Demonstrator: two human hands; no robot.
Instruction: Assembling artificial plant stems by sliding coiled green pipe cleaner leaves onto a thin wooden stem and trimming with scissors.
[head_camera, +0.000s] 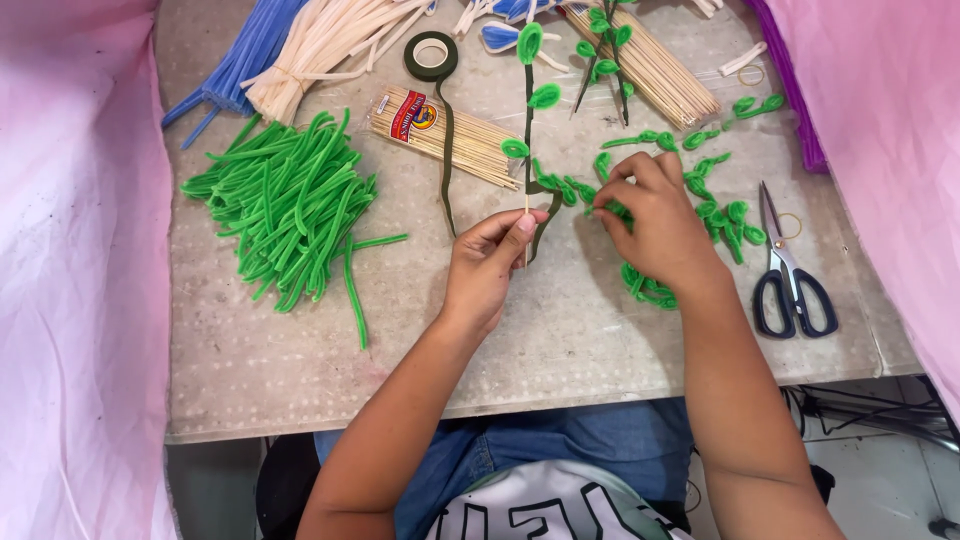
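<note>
Right now I take the wooden stick (526, 205) as my landmark, since both hands work around it. Far to the left of it lies a loose heap of green fuzzy wires (285, 205), spread flat on the table (560, 340), probably so single pieces can be pulled out easily. Up and left of the stick sit bundles of blue wires (235, 60) and cream wires (320, 45), tied and pushed to the back edge, out of the working patch. Closer, just left of the stick, a packet of skewers (445, 128) lies slantwise, and the roll of dark green tape (431, 55) has its loose tail running down toward the stick, within reach for wrapping, I judge.

My left hand (485, 270) is nearly closed, thumb and fingertips pinching the lower end of the stick so it stands away from me, its upper part already covered in green and carrying small leaf loops. I think the pinch low down leaves the stem free for adding parts.

My right hand (655, 225), just right of the stick, is curled with fingers bent onto a green leaf piece (575, 190) beside the stem; how tightly it grips I cannot tell. More leaf pieces (720, 215) lie scattered right of the hand, ready-made stock. Furthest right rest the scissors (790, 275), blades shut, parked clear of the hands.
</note>
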